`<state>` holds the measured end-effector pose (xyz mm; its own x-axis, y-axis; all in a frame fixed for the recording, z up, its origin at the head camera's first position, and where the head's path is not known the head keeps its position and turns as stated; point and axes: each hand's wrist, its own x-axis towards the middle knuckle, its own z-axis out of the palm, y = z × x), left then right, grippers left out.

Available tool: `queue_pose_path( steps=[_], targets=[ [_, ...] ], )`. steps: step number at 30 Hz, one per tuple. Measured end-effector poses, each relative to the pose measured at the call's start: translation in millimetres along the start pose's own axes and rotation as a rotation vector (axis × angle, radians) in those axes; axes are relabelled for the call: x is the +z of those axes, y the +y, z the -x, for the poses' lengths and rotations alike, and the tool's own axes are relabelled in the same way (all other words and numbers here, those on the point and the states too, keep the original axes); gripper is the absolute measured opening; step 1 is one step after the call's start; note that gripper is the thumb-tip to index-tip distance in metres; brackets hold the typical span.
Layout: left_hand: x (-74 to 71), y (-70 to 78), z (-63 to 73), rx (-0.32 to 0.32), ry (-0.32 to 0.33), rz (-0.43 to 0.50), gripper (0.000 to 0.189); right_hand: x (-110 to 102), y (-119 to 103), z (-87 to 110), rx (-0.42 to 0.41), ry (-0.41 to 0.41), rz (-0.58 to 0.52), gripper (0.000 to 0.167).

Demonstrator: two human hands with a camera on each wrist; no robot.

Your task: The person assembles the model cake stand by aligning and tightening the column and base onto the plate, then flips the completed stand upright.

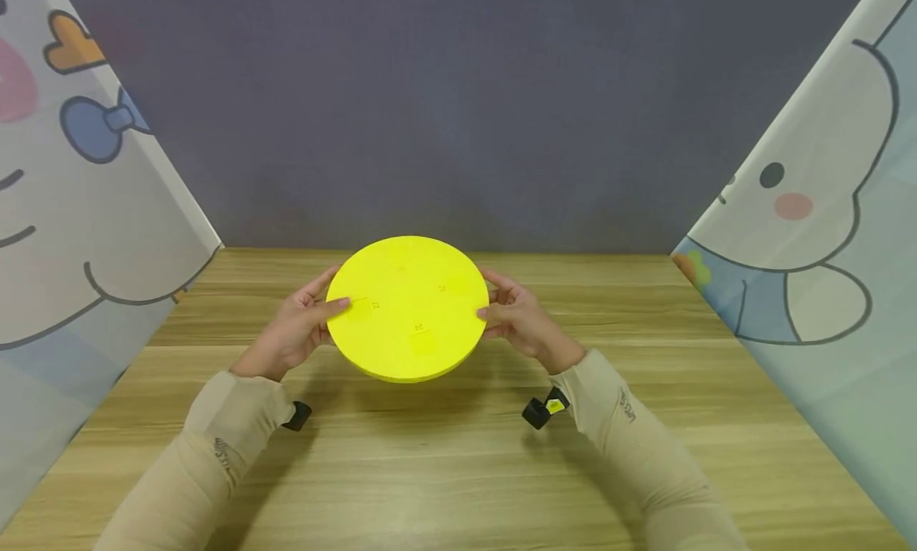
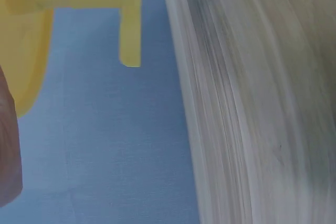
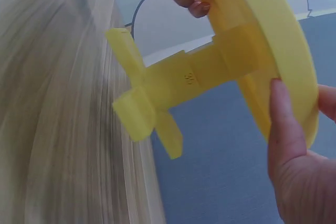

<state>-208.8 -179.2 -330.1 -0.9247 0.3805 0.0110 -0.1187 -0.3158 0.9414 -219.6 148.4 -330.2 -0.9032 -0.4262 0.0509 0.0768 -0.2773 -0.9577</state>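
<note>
A yellow round-topped pedestal table [image 1: 410,316], small enough for two hands, is held up above the wooden tabletop. Small numbers mark its disc. My left hand [image 1: 297,328] pinches the left rim, thumb on top. On the opposite rim my right hand [image 1: 519,316] pinches in the same way. The right wrist view shows the table's stem [image 3: 194,74] and splayed feet [image 3: 135,116] beneath the disc, clear of the wood. In the left wrist view, one foot [image 2: 130,35] hangs near the top, with part of a hand [image 2: 8,150] at the left edge. The head view hides the underside.
The wood-grain tabletop [image 1: 430,471] stretches under both arms and meets a dark grey back panel [image 1: 444,113]. Cartoon-printed panels stand at the left [image 1: 129,216] and right [image 1: 802,240]. Black wrist devices show at the left cuff [image 1: 297,416] and right cuff [image 1: 537,412].
</note>
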Motion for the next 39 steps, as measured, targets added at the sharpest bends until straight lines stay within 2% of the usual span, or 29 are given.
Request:
queue_pose_path(
  steps=[3,9,14,23,31,39],
  targets=[
    [-1.4,2.0,1.4,-0.042,-0.023,0.024,0.075,-2,-1,0.3,0.041,-0.029,-0.027,0.076],
    [-2.8,8.5,3.3,-0.119,-0.079,0.134,0.078,-5,-5,-0.3,0.094,-0.088,-0.101,0.074],
    [0.0,13.3,3.2,-0.161,-0.068,0.183,0.084,-5,-10,-0.4,0.112,-0.075,-0.152,0.071],
    [0.9,17.5,-1.1,-0.164,-0.071,0.194,0.082,-5,-12,-2.9,0.122,-0.039,-0.246,0.068],
    [-3.6,10.6,-4.2,-0.180,-0.037,0.161,0.078,-6,-3,-5.5,0.093,-0.059,-0.245,0.066],
    [-7.3,6.0,-6.3,-0.189,-0.012,0.130,0.077,-5,8,-8.6,0.088,-0.011,-0.239,0.067]
  ],
)
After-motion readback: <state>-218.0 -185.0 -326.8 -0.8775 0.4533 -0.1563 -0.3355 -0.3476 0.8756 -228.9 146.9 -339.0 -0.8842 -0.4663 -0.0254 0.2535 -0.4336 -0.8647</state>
